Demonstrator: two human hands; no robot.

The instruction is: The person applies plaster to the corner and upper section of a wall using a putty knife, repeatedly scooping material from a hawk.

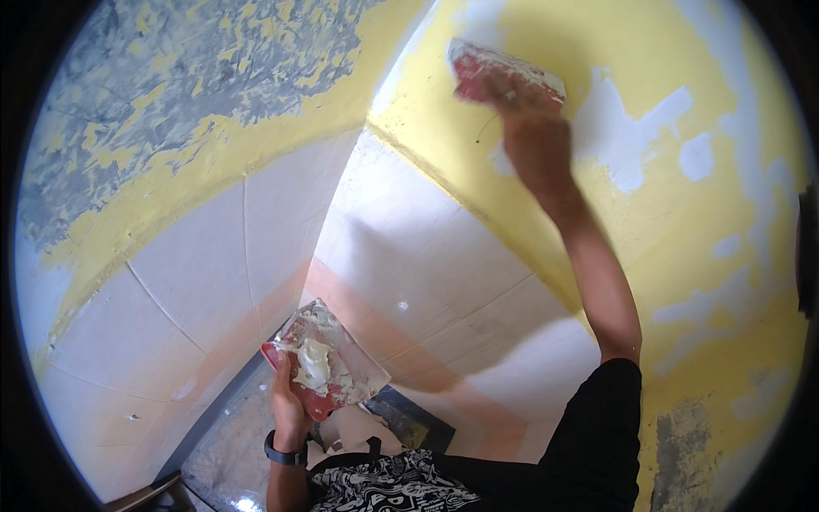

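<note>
High on the yellow wall [648,222], my right hand [535,141] grips a red putty spreader [465,72] with a whitish, crusted edge; the blade lies against or very near the wall. Low in the middle, my left hand [290,401] holds a second red board or wide spreader [350,358] that carries a lump of white putty [314,363] and smeared residue. My left wrist has a dark band. White patches [695,154] mark the yellow surface around my right hand.
Two walls meet at a corner. The left wall [171,102] is yellow with grey mottled patches. Pale tiles with a peach stripe [401,264] cover both walls' lower parts, above a dark floor border [426,422]. My legs stand on the grey floor [222,452].
</note>
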